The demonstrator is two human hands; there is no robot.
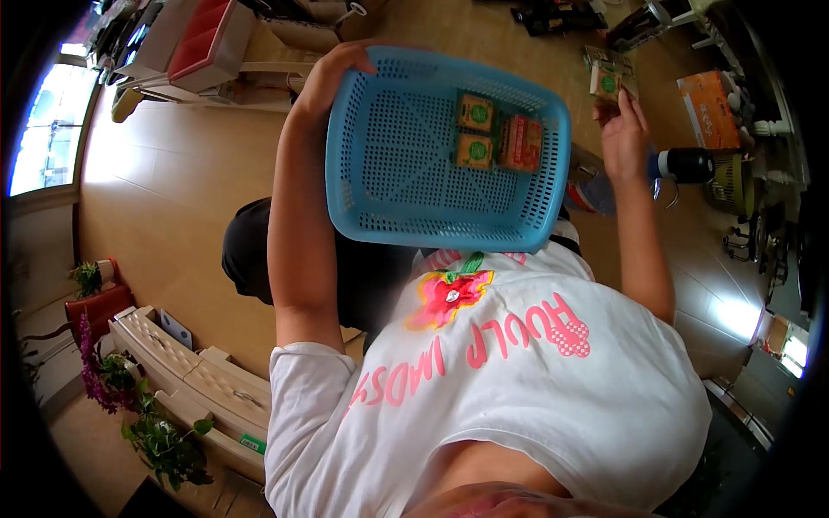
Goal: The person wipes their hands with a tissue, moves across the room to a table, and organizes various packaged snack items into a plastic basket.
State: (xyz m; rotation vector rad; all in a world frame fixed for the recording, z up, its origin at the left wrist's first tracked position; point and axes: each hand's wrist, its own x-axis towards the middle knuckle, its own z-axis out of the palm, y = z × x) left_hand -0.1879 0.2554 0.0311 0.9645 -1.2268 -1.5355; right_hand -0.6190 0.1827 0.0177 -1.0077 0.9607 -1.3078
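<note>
My left hand (332,79) grips the far left corner of a blue plastic basket (393,155) with perforated walls and base, its thumb over the rim. The basket is held in front of my body, tipped so that its inside faces me. Inside, toward the right, lie two small orange-brown packets (475,151) with green round labels and a red packet (521,143). Right of the basket, my right hand (624,129) pinches a small packet with a green label (607,83) between thumb and fingers. Similar packets (598,56) lie just beyond it on the table.
An orange box (710,108) stands at the right. A black-capped bottle (686,165) lies nearer, beside my right forearm. A red divided tray (203,47) and a cardboard box (311,24) are at the back left. Potted plants (168,445) and a cream cabinet (194,371) are at the lower left.
</note>
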